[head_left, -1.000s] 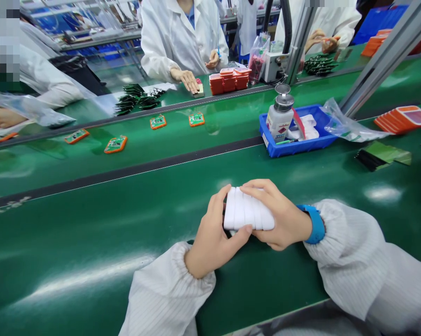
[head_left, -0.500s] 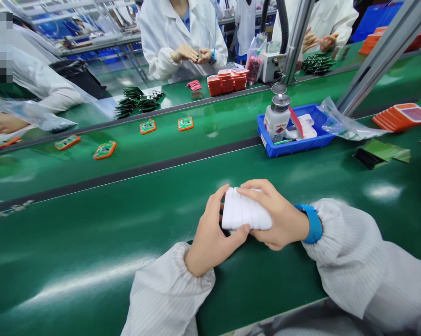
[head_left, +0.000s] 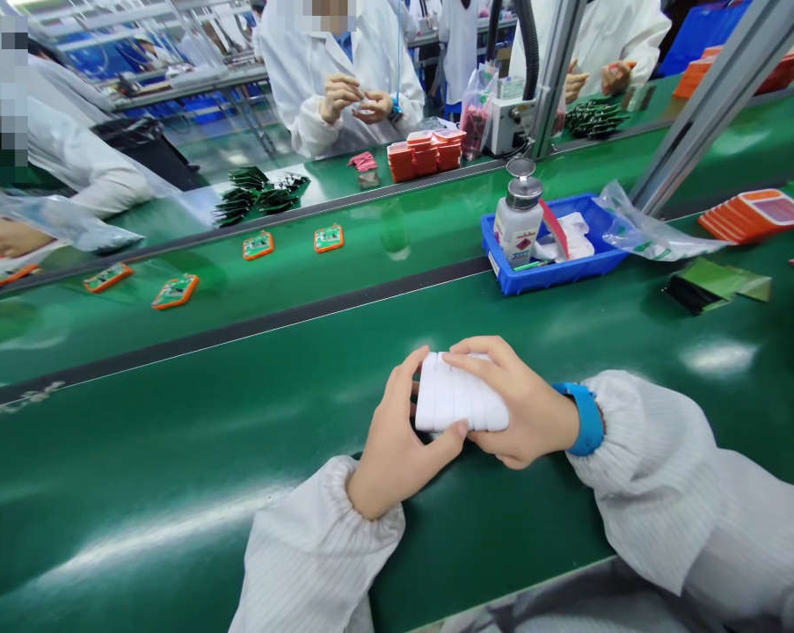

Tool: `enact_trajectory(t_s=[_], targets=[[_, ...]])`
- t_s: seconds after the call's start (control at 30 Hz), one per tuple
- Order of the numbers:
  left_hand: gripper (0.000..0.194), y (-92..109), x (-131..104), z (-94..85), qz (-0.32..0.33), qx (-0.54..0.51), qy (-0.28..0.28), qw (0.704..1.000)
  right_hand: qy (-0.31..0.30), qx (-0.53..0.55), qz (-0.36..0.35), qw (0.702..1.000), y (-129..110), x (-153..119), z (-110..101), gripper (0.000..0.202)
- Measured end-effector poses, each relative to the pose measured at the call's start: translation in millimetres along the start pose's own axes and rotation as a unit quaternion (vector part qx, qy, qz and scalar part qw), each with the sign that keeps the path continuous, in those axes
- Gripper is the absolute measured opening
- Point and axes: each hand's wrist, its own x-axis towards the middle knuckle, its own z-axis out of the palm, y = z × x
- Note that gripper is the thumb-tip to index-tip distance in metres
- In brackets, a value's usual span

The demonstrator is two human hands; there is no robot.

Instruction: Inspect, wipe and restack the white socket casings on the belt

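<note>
A row of several white plastic pieces, pressed together into a block, is held just above the green work surface. My left hand grips the block at its left end, with the thumb along the near edge and the fingers behind. On the right side, my right hand is wrapped round the same block, its fingers over the top and its thumb side below. A blue band circles my right wrist. The undersides of the pieces are hidden.
Beyond my hands stands a blue tray with a pump bottle. Orange-framed boards lie on the belt. Orange frames and green film are at the right. A co-worker's hands are across the belt.
The orange-framed boards have moved left along the belt. Across it, the co-worker's hands have risen and changed pose. My hands keep the same grip on the white pieces.
</note>
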Motion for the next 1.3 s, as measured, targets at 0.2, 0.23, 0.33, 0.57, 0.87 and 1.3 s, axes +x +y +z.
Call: enact_trajectory(t_s=[0.2,0.23,0.33,0.57,0.87,1.3], targets=[[0.074,-0.6,1.0,-0.5,-0.007,-0.005,-0.006,1.0,-0.003,-0.004,0.001,1.0,0.1,-0.5,-0.2,0.068],[0.074,-0.7,1.0,-0.4,-0.007,-0.004,-0.006,1.0,-0.004,-0.003,0.001,1.0,0.3,-0.6,-0.2,0.068],[0.073,-0.5,0.5,0.3,-0.002,0.008,0.006,1.0,-0.002,-0.005,0.001,1.0,0.8,-0.9,0.0,0.068],[0.074,-1.5,0.1,-0.2,-0.003,-0.004,-0.005,1.0,0.0,-0.008,0.002,1.0,0.5,-0.9,0.3,0.07],[0.073,-1.9,0.0,-0.4,-0.009,-0.005,-0.001,1.0,-0.001,-0.007,0.004,1.0,0.5,-1.1,0.6,0.07],[0.073,0.0,2.4,0.1,-0.022,-0.018,-0.007,1.0,-0.005,-0.006,0.006,1.0,0.8,-0.5,0.0,0.07]])
